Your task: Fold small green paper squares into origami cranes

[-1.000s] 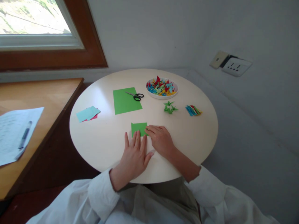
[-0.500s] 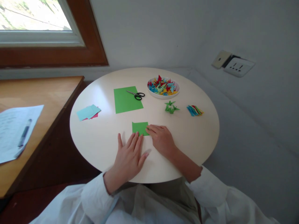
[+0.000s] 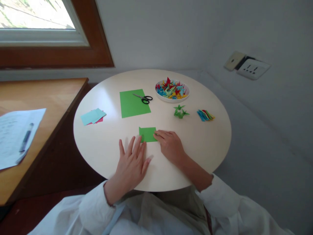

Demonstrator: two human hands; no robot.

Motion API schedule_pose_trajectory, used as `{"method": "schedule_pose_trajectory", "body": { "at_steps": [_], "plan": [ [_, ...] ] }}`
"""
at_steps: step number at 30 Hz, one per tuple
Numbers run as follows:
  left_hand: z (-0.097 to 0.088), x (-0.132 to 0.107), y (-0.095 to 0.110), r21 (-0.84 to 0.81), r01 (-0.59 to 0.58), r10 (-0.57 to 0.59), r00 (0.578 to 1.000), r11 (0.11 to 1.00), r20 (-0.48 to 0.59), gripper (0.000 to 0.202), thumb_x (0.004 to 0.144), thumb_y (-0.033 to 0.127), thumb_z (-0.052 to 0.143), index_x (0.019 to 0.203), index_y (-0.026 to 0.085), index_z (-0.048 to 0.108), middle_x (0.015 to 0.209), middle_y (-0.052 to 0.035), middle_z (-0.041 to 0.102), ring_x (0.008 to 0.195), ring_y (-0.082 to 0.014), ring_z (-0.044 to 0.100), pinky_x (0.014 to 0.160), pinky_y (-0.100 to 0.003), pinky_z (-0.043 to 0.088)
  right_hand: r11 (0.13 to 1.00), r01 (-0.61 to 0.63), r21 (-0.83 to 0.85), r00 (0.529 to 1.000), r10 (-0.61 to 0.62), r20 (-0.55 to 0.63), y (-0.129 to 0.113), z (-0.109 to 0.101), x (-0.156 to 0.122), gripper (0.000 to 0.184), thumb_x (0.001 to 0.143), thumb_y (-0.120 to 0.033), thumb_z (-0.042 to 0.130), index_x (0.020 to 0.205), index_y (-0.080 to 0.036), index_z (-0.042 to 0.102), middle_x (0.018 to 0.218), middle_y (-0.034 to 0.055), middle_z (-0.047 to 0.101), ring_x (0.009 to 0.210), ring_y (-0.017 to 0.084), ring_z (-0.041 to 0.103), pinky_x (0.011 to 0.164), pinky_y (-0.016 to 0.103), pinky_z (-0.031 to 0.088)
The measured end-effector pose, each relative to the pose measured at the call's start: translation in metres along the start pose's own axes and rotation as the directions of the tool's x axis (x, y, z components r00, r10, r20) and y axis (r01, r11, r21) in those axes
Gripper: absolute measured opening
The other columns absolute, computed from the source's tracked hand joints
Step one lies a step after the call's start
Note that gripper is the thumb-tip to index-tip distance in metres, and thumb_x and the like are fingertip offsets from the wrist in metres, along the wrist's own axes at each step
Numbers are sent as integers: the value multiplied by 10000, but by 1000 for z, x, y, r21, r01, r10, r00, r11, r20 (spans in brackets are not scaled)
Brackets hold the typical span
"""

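Note:
A small folded green paper [image 3: 147, 134] lies on the round cream table [image 3: 202, 140] in front of me. My left hand [image 3: 130, 161] lies flat with fingers spread, its fingertips at the paper's near left corner. My right hand [image 3: 170, 145] rests on the table with fingers curled together, their tips pressing on the paper's right edge.
A larger green sheet [image 3: 134, 103] with black scissors [image 3: 143, 97] lies further back. A white bowl [image 3: 172, 91] holds several coloured folded pieces. A green folded figure [image 3: 180, 112], coloured strips [image 3: 205, 115] and blue and red squares [image 3: 93, 116] lie around. A wooden desk [image 3: 36, 107] with papers and pen stands left.
My left hand has slid back and to the left, off most of the small green paper. The right hand stays on the paper's right edge.

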State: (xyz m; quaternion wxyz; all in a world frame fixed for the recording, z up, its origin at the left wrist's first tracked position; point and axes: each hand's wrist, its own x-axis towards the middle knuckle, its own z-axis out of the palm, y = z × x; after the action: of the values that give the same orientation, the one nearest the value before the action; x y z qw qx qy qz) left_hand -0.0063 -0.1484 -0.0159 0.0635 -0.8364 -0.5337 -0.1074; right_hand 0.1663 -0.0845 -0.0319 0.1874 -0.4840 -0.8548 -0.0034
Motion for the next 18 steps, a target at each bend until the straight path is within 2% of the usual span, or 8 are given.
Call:
{"method": "schedule_pose_trajectory", "body": {
  "at_steps": [18],
  "plan": [
    [-5, -4, -6, 39, 36, -36, 999, 999, 8, 481, 892, 375, 345, 1246, 93, 509, 1414, -198, 361, 1309, -398, 293, 1014, -692, 122, 1000, 5, 12, 1000, -5, -17, 0, 1, 0, 298, 844, -49, 451, 1024, -182, 649, 1121, 51, 665, 1037, 171, 578, 825, 314, 352]
  ]
}}
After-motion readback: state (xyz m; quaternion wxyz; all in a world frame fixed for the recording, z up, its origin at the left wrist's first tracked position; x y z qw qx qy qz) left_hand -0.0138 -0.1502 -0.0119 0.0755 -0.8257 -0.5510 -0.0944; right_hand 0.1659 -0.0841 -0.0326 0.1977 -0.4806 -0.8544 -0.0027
